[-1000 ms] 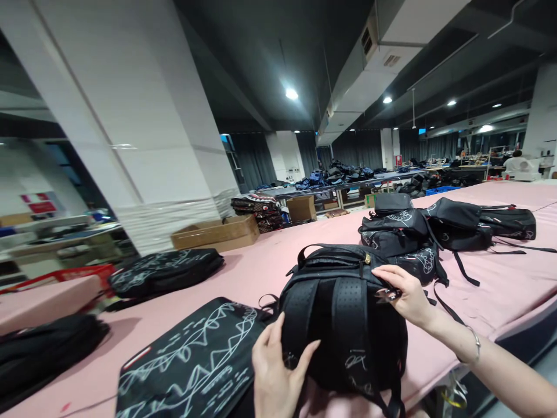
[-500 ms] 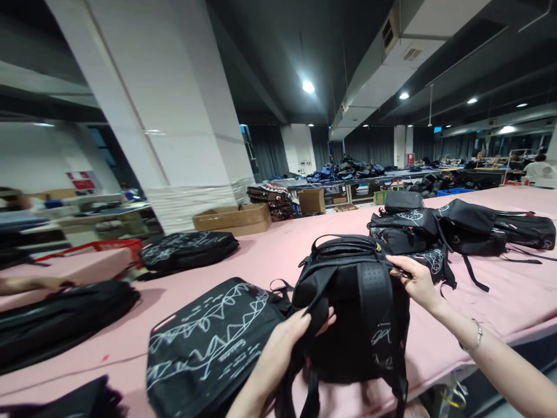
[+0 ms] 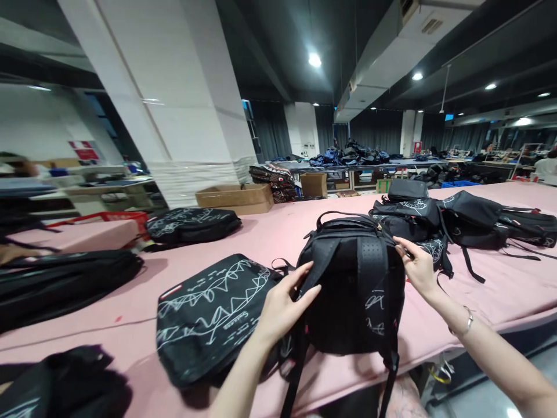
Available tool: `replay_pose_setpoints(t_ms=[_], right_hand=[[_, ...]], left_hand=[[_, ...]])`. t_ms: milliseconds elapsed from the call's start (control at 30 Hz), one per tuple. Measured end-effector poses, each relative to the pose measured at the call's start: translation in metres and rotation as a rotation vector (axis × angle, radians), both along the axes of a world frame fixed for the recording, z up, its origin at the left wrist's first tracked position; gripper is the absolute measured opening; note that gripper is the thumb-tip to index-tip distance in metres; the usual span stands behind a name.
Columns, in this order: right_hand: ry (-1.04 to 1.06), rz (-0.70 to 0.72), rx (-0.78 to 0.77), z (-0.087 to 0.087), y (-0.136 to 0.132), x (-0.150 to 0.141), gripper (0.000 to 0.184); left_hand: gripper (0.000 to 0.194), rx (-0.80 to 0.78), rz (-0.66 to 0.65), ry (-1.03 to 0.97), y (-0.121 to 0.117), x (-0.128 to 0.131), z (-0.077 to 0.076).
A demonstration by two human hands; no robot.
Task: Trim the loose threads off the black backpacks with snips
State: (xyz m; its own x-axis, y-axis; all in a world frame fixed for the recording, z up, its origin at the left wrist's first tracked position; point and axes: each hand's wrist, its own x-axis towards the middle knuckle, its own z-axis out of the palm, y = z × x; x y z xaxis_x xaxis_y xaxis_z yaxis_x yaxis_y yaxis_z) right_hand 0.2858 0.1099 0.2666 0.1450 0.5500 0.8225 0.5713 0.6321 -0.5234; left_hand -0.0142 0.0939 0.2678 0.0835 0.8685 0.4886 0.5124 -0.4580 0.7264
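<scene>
A black backpack (image 3: 343, 313) stands upright at the near edge of the table, its strap side facing me. White line drawings mark its right shoulder strap (image 3: 375, 273). At its left side, my left hand (image 3: 282, 299) has thumb and fingers apart, touching the left shoulder strap (image 3: 322, 264). My right hand (image 3: 418, 267) is closed on the bag's upper right edge, with the fingertips partly hidden. Just left of my left hand lies another black backpack (image 3: 209, 313) with white scribbled drawings and a small red and white tag.
Several black backpacks (image 3: 472, 217) are piled on the pink table (image 3: 478, 290) at the right. More bags lie at the left, including one (image 3: 191, 225) near the cardboard box (image 3: 235, 198). A white pillar (image 3: 174, 104) rises behind. Part of another person's hand (image 3: 11, 253) shows at the far left.
My left hand has loosened from the left strap, which now lies against the bag's back, and its fingers have spread. My right hand keeps its place at the upper right edge.
</scene>
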Motion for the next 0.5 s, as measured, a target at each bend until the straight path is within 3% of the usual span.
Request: replay_pose_setpoints(t_ms=[67,100,133,200,233,267,367,433,500], right_hand=[[0.131,0.036,0.096,-0.006,-0.031,-0.022,0.027],[0.189,0.127,0.094,-0.013,-0.048,-0.036,0.029],[0.222,0.286,0.002,-0.023,-0.063,-0.053,0.034],[0.268,0.683,-0.364,-0.052,-0.085,-0.089,0.040],[0.316,0.796,-0.482,-0.071,-0.089,-0.105,0.040],[0.370,0.790,-0.533,-0.091,-0.090,-0.119,0.041],[0.271,0.492,-0.482,-0.152,-0.074,-0.141,0.030],[0.093,0.321,-0.410,-0.182,-0.059,-0.142,0.033],[-0.031,0.189,-0.361,-0.198,-0.048,-0.138,0.048]], left_hand=[[0.038,0.344,0.282,0.160,0.000,0.005,-0.022],[0.030,0.464,0.344,0.247,0.000,0.009,-0.035],[0.026,0.537,0.328,0.349,0.001,0.013,-0.048],[0.031,0.564,0.225,0.540,0.004,0.022,-0.073],[0.035,0.564,0.192,0.605,0.007,0.026,-0.083],[0.037,0.571,0.196,0.636,0.009,0.030,-0.090],[0.041,0.626,0.270,0.617,0.019,0.037,-0.097],[0.042,0.584,0.302,0.596,0.028,0.040,-0.089],[0.039,0.514,0.313,0.595,0.037,0.043,-0.073]])
